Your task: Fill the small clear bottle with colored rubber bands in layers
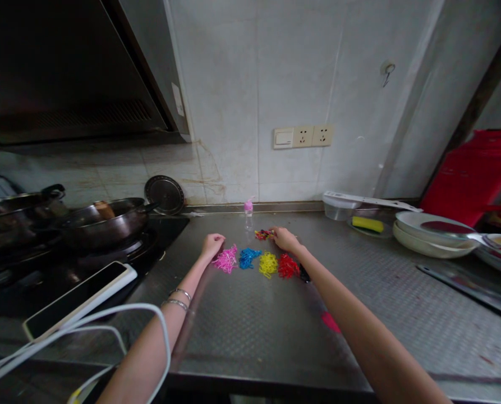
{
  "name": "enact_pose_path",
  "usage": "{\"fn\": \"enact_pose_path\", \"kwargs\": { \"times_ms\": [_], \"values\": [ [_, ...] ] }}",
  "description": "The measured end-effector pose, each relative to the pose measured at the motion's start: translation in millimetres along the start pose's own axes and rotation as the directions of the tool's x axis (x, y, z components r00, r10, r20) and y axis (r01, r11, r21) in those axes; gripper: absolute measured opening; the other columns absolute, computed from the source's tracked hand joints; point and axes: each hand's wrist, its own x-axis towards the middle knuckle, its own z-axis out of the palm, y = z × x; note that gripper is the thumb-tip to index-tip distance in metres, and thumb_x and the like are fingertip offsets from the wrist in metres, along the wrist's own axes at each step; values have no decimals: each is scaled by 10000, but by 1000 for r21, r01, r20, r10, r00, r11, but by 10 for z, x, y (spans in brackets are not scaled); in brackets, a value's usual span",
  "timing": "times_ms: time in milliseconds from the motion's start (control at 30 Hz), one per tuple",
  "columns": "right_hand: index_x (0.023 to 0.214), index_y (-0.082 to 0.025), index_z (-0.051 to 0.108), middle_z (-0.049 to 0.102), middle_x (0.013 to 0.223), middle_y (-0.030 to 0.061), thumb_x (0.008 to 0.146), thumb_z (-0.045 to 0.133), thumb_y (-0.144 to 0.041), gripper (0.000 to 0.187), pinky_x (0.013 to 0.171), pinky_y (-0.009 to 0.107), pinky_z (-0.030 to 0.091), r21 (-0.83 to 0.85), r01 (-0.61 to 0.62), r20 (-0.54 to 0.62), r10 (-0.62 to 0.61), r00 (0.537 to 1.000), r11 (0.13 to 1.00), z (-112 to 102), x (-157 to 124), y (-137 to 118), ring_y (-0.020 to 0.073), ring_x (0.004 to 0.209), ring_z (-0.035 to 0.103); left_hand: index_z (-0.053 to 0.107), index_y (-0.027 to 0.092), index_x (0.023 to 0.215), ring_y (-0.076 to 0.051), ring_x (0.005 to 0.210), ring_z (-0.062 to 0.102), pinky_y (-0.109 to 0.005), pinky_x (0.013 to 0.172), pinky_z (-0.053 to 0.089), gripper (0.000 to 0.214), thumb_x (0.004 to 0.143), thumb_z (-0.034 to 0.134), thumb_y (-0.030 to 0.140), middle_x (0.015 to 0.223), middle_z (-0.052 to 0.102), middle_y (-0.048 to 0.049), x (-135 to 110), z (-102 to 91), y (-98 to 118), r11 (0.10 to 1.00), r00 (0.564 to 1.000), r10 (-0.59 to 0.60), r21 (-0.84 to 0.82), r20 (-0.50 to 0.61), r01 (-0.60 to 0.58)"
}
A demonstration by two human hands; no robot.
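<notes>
Small piles of what look like rubber bands lie in a row on the metal counter: pink (pixel 226 259), blue (pixel 248 257), yellow (pixel 268 264) and red (pixel 288 266). A black pile (pixel 304 274) shows partly behind my right forearm. Just behind the row is a mixed-colour pile (pixel 263 234). My right hand (pixel 286 239) touches its right edge with fingertips bent together; what they pinch is hidden. Over the back-left of the pink pile, my left hand (pixel 213 245) is closed, its fingers pressed together, contents too small to make out. A small clear bottle (pixel 249 217) with a pink top stands behind.
To the left, a phone-like device (pixel 79 300) with white cables (pixel 149 307) lies by the stove and pans (pixel 107 224). At right are a plastic tub (pixel 338 209), yellow sponge (pixel 367 225), stacked bowls (pixel 427 241), a long knife-like blade (pixel 469 289) and a red thermos (pixel 469 174).
</notes>
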Motion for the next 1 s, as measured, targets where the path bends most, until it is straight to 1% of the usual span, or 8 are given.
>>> {"fn": "enact_pose_path", "kwargs": {
  "times_ms": [167,300,400,567,700,800,900,1000],
  "values": [
    [1095,-157,549,638,873,76,765,426,-145,352,646,187,387,82,40,-20,-38,999,996,-121,-79,118,136,756,569,672,134,775,-154,708,604,-246,667,444,193,679,511,179,769,674,-71,2,-4,12,1000,1000,-17,-16,-2,17],
    [1017,-146,607,628,682,21,698,478,-127,345,582,163,381,134,90,57,-98,994,987,-268,-192,251,100,616,535,673,136,762,-163,721,604,-249,673,443,183,676,520,189,763,675,-71,-9,-15,47,1000,1000,-23,-7,-8,23],
    [954,-152,639,624,642,3,667,498,-130,321,563,166,385,173,95,122,-117,986,980,-358,-291,323,99,589,532,673,137,755,-163,721,602,-250,670,441,182,675,518,187,769,674,-72,-26,-27,79,1000,1000,-24,-10,-9,24],
    [949,-142,641,655,726,21,657,498,-134,325,589,178,415,293,99,155,-150,976,951,-418,-391,332,116,634,565,673,138,750,-156,704,600,-241,649,440,182,672,513,175,778,674,-70,-64,-48,138,999,999,-37,-23,-12,37],
    [936,-159,647,657,768,28,676,488,-147,305,627,197,424,291,104,127,-146,981,951,-406,-435,274,128,678,575,672,133,756,-155,694,600,-240,642,440,192,670,506,175,772,674,-74,-72,-50,138,999,999,-32,-17,-14,32],
    [890,-178,660,644,860,40,674,467,-113,297,730,231,410,237,182,65,-202,977,954,-392,-503,197,145,794,564,670,131,760,-157,714,602,-238,647,440,197,676,502,187,790,673,-77,-65,-46,125,1000,1000,-19,-24,-5,19],
    [816,-181,673,604,958,65,665,458,-77,283,878,302,328,129,301,3,-304,953,945,-398,-597,98,176,954,501,670,134,753,-159,716,603,-239,645,439,192,676,503,190,787,673,-72,-65,-45,134,1000,1000,-20,-20,-1,20],
    [798,-179,678,570,988,89,686,487,-115,230,904,336,291,76,340,6,-341,940,937,-423,-686,-1,195,997,459,671,137,744,-159,722,604,-239,653,438,183,668,511,183,780,674,-66,-71,-46,156,999,999,-32,-11,-5,32]
  ]
}}
